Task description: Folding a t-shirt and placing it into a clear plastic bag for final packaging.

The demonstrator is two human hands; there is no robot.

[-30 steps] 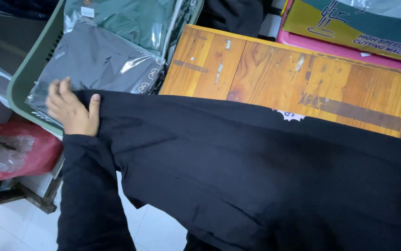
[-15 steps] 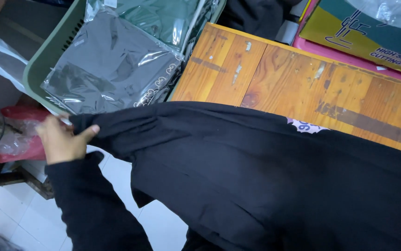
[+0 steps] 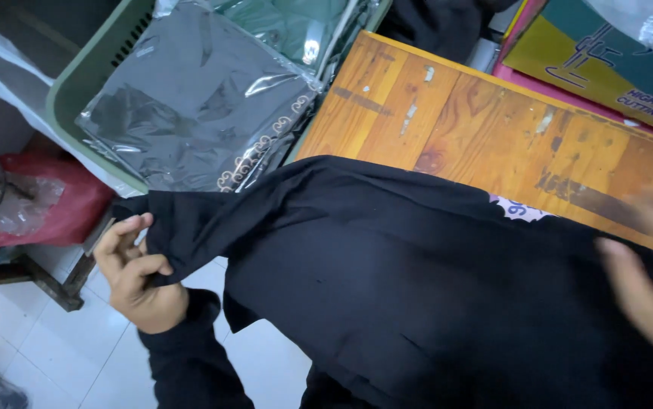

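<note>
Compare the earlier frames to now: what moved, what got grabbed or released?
The left hand went from lying flat on the black garment to pinching its edge and drawing it off the table's left side. The right hand, earlier at the garment's far right edge, has come in over the cloth, blurred. The garment remains spread on the wooden table; the green basket of bagged clothes is unchanged.
</note>
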